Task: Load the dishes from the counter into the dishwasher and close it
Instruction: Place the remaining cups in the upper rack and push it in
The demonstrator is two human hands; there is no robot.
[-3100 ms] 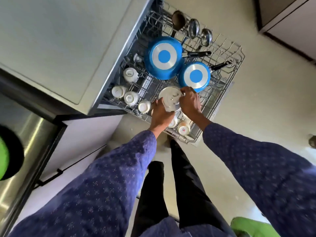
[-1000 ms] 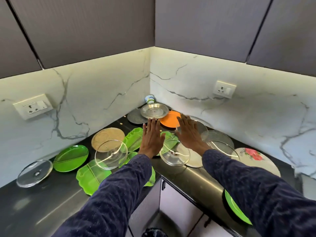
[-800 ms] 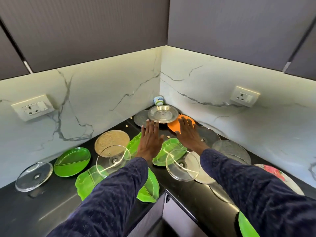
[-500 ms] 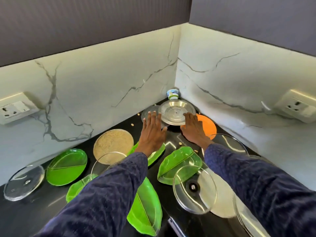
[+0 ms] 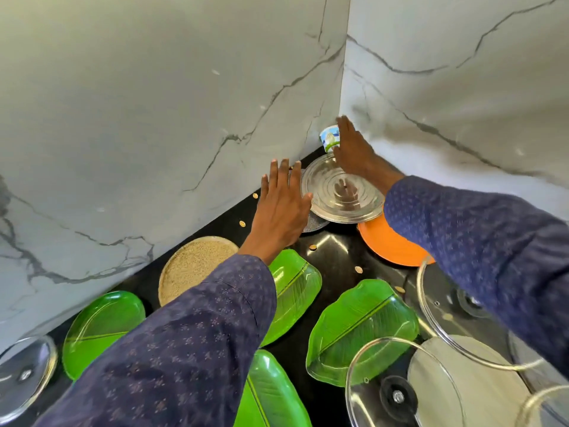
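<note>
White marble walls (image 5: 154,118) meet in a corner, and a black table (image 5: 332,251) runs along under them. Lots of dishes lie on the table.

At about 12 o'clock, in the corner, sits a shiny steel lid (image 5: 341,192). It rests partly on a dark grey plate (image 5: 314,224) and partly on an orange plate (image 5: 388,245). Behind it, right in the corner, stands a small white cup (image 5: 328,138).

The left hand (image 5: 281,208) is flat with straight fingers, so its grip is open and holds nothing. Its thumb is just beside the left edge of the steel lid. The right hand (image 5: 354,149) is also flat, with an open grip. It reaches over the back edge of the lid, next to the small cup. I cannot tell if either hand touches the lid.

At 9 o'clock lies a round tan plate (image 5: 191,266). Green leaf plates (image 5: 360,322) lie near the middle and at 6 o'clock, and a round green plate (image 5: 98,328) lies at 8 o'clock. Clear glass lids (image 5: 397,392) with black knobs sit at 4 o'clock and at 8 o'clock. A few small tan bits (image 5: 313,247) lie on the table.
</note>
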